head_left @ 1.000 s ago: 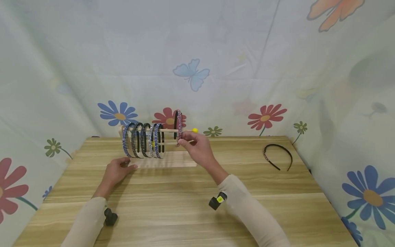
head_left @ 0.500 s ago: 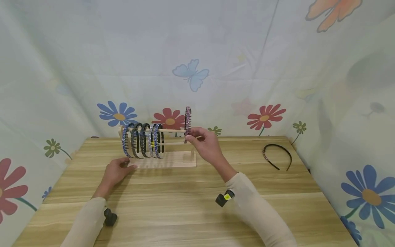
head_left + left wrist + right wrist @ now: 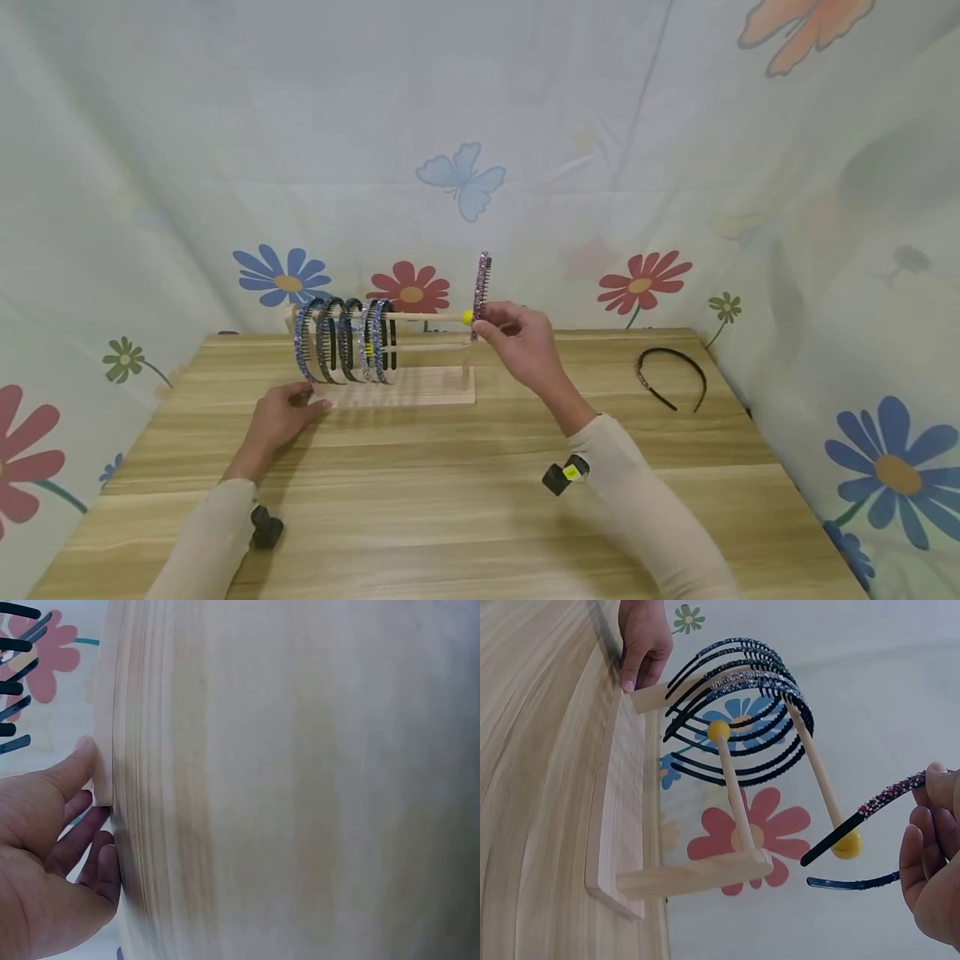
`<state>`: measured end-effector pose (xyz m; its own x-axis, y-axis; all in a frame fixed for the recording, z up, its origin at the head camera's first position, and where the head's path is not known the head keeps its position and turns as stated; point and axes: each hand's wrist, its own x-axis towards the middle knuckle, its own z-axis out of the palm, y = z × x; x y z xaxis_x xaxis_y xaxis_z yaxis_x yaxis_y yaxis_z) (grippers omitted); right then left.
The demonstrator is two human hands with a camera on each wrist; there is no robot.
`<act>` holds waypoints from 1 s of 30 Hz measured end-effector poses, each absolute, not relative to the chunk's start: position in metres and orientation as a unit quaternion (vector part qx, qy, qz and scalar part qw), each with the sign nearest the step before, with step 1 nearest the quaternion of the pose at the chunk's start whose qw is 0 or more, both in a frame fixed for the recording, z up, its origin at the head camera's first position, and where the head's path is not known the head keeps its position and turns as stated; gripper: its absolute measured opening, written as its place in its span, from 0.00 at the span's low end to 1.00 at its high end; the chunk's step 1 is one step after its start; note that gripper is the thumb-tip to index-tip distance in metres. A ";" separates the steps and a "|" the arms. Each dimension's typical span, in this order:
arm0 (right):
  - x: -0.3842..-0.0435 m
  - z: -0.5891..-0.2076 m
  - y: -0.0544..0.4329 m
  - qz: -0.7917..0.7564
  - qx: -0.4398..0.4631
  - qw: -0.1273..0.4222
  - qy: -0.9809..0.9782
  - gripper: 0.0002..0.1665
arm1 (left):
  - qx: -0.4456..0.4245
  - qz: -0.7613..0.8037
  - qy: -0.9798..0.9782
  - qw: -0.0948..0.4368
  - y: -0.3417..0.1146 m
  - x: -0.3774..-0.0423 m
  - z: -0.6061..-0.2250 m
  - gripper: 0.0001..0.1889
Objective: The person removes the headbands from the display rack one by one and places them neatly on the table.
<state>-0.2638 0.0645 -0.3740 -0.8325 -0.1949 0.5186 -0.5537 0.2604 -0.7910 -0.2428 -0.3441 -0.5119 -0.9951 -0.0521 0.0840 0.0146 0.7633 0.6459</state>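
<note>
My right hand [image 3: 525,346] pinches a pink rhinestone headband [image 3: 482,283] upright by the yellow-tipped end of a wooden headband stand's upper rod. In the right wrist view, the headband's dark ends straddle the rod's yellow ball [image 3: 847,844], with the band off to the right. Several headbands [image 3: 381,342] in blue, silver and dark tones hang on the stand's left half. My left hand [image 3: 279,417] grips the left end of the stand's flat base [image 3: 438,387]; the left wrist view shows the thumb on the base and fingers around its corner.
A second pink-and-black headband [image 3: 670,351] lies on the wood-grain table [image 3: 420,500] at the right. Below the upper rod runs a lower rod with its own yellow ball [image 3: 718,731]. A flowered cloth [image 3: 555,183] hangs behind the table.
My right hand has moved right, drawing the pink headband along the upper rod to beyond its yellow tip. The left hand stays at the base, and the hung headbands keep their places.
</note>
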 end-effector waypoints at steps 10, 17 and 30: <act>-0.273 -0.374 0.089 0.557 0.217 0.188 -0.780 0.10 | 0.012 -0.342 -0.938 0.052 -0.346 -0.244 -0.511 0.32; -0.280 -0.380 0.105 0.549 0.197 0.195 -0.789 0.12 | 0.011 -0.341 -0.939 0.051 -0.348 -0.245 -0.514 0.32; -0.290 -0.394 0.132 0.537 0.150 0.196 -0.807 0.15 | 0.013 -0.341 -0.939 0.047 -0.348 -0.246 -0.517 0.34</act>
